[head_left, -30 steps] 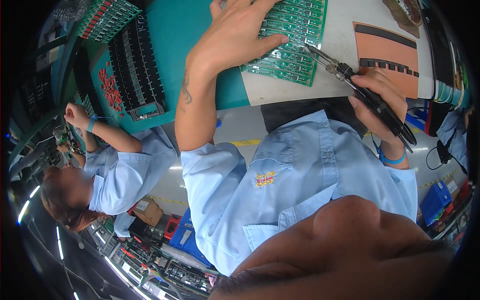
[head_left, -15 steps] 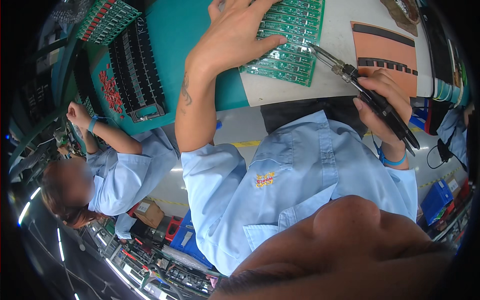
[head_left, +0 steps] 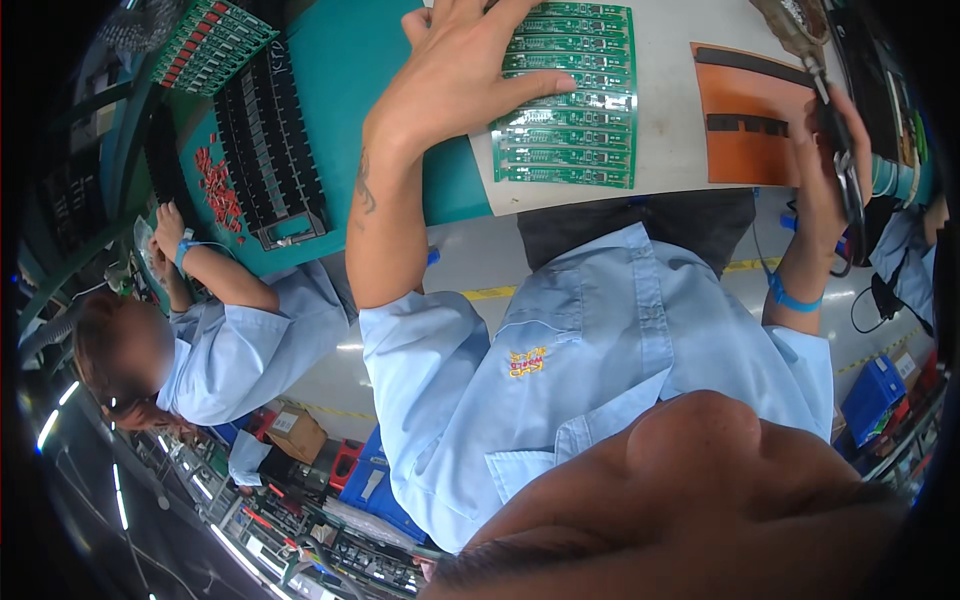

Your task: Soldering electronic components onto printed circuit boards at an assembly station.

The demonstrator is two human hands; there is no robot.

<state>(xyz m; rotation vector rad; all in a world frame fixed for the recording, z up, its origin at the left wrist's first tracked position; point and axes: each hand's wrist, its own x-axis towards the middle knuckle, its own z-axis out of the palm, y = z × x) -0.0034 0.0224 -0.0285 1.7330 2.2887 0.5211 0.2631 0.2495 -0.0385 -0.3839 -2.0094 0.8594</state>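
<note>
My left hand [head_left: 450,90] rests over the left side of a panel of narrow green circuit boards [head_left: 580,130], its thumb stretched across the strips. The fingers are apart, and the farthest ones run out of the picture. At the right, my right hand [head_left: 835,150] is closed round black-handled pliers [head_left: 838,125], which look like long-nose ones. Their metal jaws point away from me, close to a brownish crumpled thing [head_left: 790,28] at the far edge. Below the pliers' jaws lies an orange-brown sheet [head_left: 755,95] bearing dark strips.
On the green mat [head_left: 370,60] at the left stand a black slotted rack [head_left: 265,140], a pile of small red parts [head_left: 215,185] and another green board panel [head_left: 215,45]. A co-worker [head_left: 230,340] in light blue sits there. A cord leads from my right wristband [head_left: 795,295].
My right hand has carried the pliers from the panel's right edge to the right and away from me. The panel has turned straighter and shifted slightly nearer; my left hand stays on it.
</note>
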